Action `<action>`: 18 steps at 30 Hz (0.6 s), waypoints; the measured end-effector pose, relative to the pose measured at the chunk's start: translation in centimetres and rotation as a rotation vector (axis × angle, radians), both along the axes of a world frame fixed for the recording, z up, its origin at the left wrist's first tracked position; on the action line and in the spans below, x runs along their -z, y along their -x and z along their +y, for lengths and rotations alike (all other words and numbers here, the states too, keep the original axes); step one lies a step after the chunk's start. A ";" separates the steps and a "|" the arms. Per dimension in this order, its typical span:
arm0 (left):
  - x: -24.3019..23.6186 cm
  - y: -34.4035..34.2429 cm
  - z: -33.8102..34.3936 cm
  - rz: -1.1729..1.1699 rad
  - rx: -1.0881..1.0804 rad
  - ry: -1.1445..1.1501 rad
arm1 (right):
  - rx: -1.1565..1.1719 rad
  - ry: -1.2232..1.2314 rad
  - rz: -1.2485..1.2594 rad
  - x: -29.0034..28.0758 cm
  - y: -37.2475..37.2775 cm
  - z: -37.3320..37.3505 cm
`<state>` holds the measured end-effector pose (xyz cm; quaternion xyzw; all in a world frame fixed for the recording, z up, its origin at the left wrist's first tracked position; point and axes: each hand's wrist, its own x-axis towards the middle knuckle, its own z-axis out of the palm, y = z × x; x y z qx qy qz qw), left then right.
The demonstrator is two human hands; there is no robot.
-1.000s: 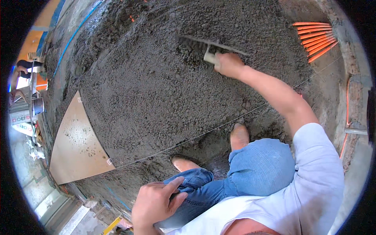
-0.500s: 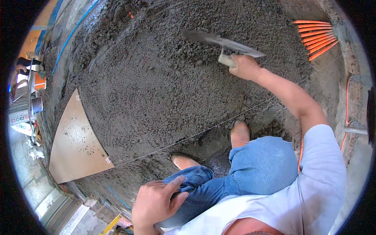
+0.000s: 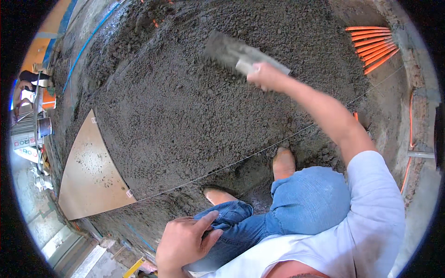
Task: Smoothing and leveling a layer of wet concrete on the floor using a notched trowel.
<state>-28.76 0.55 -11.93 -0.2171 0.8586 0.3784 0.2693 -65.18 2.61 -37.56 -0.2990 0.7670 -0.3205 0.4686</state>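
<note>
Nearest, the left hand (image 3: 185, 241) lies on the jeans (image 3: 310, 204) at the left knee, its thumb and first finger loosely apart; nothing shows in its grasp, though the palm is hidden. The person's feet (image 3: 283, 162) stand on the near side of a thin string (image 3: 241, 160), which runs from beside the near right corner of a beige tile (image 3: 95, 169) on the left, across toward the far right, passing behind the right forearm. Dark crumbs are scattered over the tile.

Beyond the string spreads a broad bed of grey mortar (image 3: 185, 111), grainy and fairly even in the middle. Over its farther part the right hand (image 3: 269, 78) is closed firmly around the pale handle of a trowel (image 3: 248, 53). The blade slants from far left to near right and is blurred, so I cannot tell how hard it presses.

Farther still, orange pipes (image 3: 373, 46) fan out at the right, and a blue hose (image 3: 85, 48) curves along the left beside rougher, heaped mortar.

The step in hand looks like spreading and levelling the mortar. The next move probably calls for a low, steady blade angle and light, even pressure, drawing loose lumps into the low spots.
</note>
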 end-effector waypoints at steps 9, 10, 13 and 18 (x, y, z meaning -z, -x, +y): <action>-0.6 -1.2 0.5 0.100 -0.002 0.028 | 0.051 0.131 -0.170 -1.1 -3.5 -3.1; -0.7 -0.7 0.3 0.051 0.012 0.015 | 0.060 0.127 -0.161 -0.4 -3.0 -3.7; 0.1 -0.2 -0.2 0.009 0.036 -0.001 | 0.245 0.009 -0.121 1.0 0.2 -5.1; -0.3 -1.3 0.0 0.015 -0.043 -0.031 | 0.556 0.187 -0.207 -0.3 2.8 0.3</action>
